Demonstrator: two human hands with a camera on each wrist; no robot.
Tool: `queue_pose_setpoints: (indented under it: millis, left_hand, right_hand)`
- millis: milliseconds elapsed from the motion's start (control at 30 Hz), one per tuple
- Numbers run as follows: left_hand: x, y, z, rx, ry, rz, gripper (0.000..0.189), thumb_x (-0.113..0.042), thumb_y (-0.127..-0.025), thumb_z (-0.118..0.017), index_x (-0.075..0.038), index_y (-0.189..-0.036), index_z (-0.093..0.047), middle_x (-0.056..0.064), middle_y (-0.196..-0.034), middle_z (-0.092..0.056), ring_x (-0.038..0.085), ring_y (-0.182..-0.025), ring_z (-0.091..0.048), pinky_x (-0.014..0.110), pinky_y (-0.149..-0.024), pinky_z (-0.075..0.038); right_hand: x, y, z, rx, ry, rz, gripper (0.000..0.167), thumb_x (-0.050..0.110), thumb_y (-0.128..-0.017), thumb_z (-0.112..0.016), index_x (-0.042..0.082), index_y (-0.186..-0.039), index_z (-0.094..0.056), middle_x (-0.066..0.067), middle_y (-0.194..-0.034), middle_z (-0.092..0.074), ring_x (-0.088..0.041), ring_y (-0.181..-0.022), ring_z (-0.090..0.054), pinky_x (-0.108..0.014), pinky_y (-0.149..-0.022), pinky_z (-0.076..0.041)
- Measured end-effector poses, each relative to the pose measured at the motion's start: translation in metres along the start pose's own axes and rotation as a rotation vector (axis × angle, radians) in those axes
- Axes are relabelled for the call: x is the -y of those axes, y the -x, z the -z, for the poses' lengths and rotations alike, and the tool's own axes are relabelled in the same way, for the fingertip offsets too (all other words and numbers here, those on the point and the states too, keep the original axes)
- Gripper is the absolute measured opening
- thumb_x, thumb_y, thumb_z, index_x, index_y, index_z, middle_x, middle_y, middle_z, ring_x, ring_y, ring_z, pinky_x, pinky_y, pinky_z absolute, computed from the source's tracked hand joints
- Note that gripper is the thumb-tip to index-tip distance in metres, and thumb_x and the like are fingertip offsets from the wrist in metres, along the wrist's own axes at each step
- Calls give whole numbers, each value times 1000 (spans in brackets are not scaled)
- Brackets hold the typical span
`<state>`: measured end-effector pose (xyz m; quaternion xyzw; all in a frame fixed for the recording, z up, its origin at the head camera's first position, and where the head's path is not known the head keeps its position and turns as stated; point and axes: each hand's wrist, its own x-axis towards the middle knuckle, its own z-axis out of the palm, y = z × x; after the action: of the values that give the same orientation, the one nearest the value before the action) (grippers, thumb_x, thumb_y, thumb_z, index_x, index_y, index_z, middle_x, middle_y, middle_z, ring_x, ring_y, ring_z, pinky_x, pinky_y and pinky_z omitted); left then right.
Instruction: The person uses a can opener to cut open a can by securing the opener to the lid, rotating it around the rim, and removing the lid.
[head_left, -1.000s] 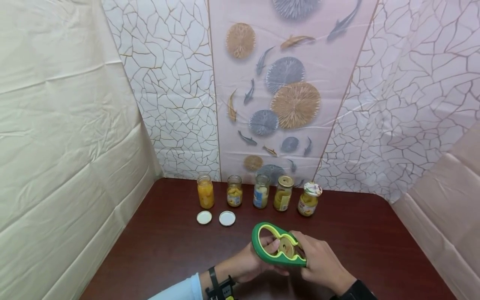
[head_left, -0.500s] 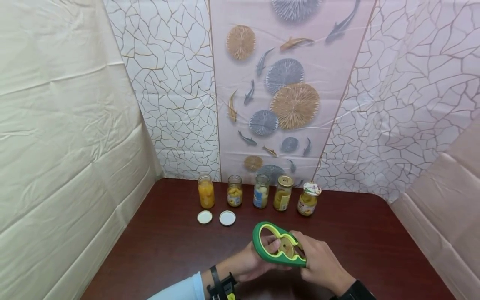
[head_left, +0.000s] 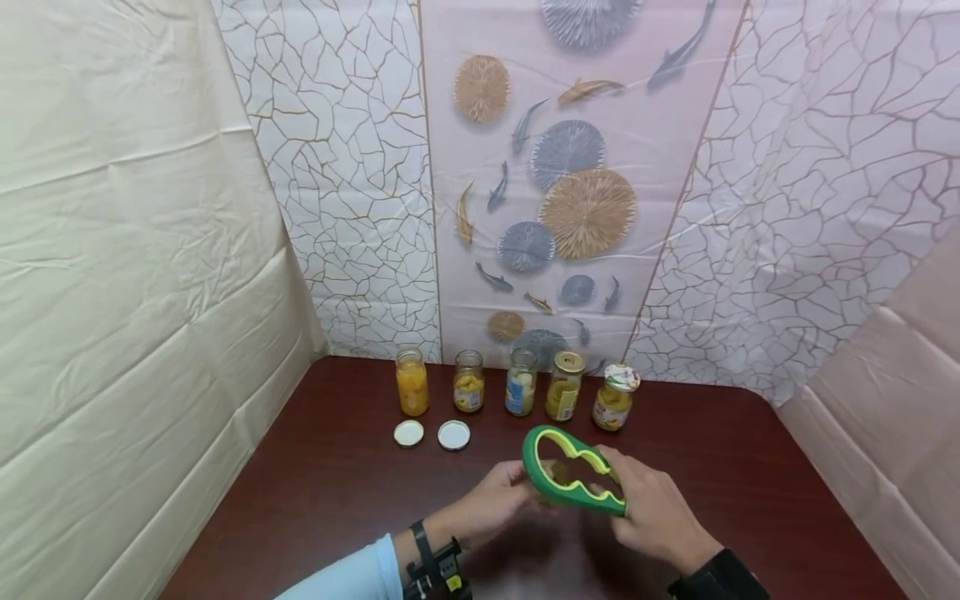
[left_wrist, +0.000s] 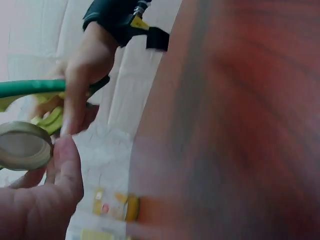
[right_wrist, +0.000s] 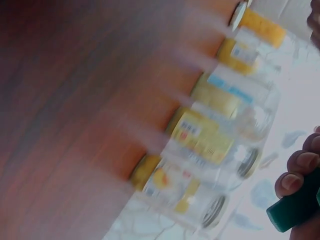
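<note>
In the head view my right hand [head_left: 656,504] grips the handle end of a green jar opener [head_left: 576,496] with a light green toothed inner edge. My left hand [head_left: 491,504] is just left of the opener, its fingertips partly hidden behind the loop. The left wrist view shows a round metal jar lid [left_wrist: 30,145] pinched between the left thumb and fingers, its hollow underside visible. Close above it is the opener, with the right hand [left_wrist: 87,65] around its handle. Only the right fingers and a dark green end of the opener [right_wrist: 295,205] appear in the right wrist view.
Along the table's back stand several glass jars: orange fruit [head_left: 412,387], yellow fruit [head_left: 468,392], one with a blue label [head_left: 520,392], a gold-lidded one [head_left: 564,392] and a white-lidded one [head_left: 612,404]. Two loose lids [head_left: 408,433] lie in front. Fabric walls surround the dark table [head_left: 315,500].
The opener has moved slightly up and right, and the lid that sat inside its loop has come out of it. My left hand has drawn away a little to the left, holding the lid.
</note>
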<state>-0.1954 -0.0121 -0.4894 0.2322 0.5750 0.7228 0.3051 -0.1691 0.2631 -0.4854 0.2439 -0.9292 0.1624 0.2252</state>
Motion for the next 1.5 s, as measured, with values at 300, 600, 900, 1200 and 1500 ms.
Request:
queue_pose_setpoints:
  millis: [300, 600, 900, 1200, 1500]
  left_hand:
    - [-13, 34, 42, -158, -466, 2, 47, -48, -112, -52, -27, -153, -59, 9, -140, -70, 21, -119, -70, 44, -99, -61]
    - [-7, 31, 60, -313, -692, -17, 51, -35, -104, -73, -12, -148, -64, 8, -134, -68, 20, -115, -69, 27, -92, -60]
    - [3, -13, 69, -306, -1106, -11, 57, -33, -102, -76, -13, -153, -60, 8, -138, -61, 21, -116, -63, 35, -94, -56]
    - [14, -65, 75, -253, -1256, -11, 57, -36, -102, -75, -11, -151, -61, 7, -126, -65, 16, -105, -59, 29, -84, -52]
    - [69, -117, 111, -256, -1379, 108, 51, -38, -89, -89, -16, -133, -76, 7, -121, -69, 24, -110, -61, 29, -84, -53]
  right_hand:
    - [-37, 7, 12, 20, 115, -130, 81, 6, -64, -81, 12, -141, -58, -4, -106, -74, -11, -83, -62, -30, -60, -47]
    - [-47, 7, 13, 40, 120, -126, 79, 10, -66, -81, 10, -142, -59, -5, -111, -74, -14, -87, -64, -29, -61, -49]
    - [-41, 6, 9, 67, 91, -133, 84, 10, -70, -79, 9, -149, -53, -6, -121, -69, -21, -102, -65, -36, -69, -52]
    - [-34, 3, 3, 121, 59, -180, 80, 14, -83, -79, 10, -155, -46, -7, -120, -67, -23, -107, -64, -41, -75, -53]
    - [-34, 8, -9, 103, 27, -185, 78, 17, -85, -81, 11, -155, -48, -11, -129, -68, -30, -116, -67, -48, -79, -57]
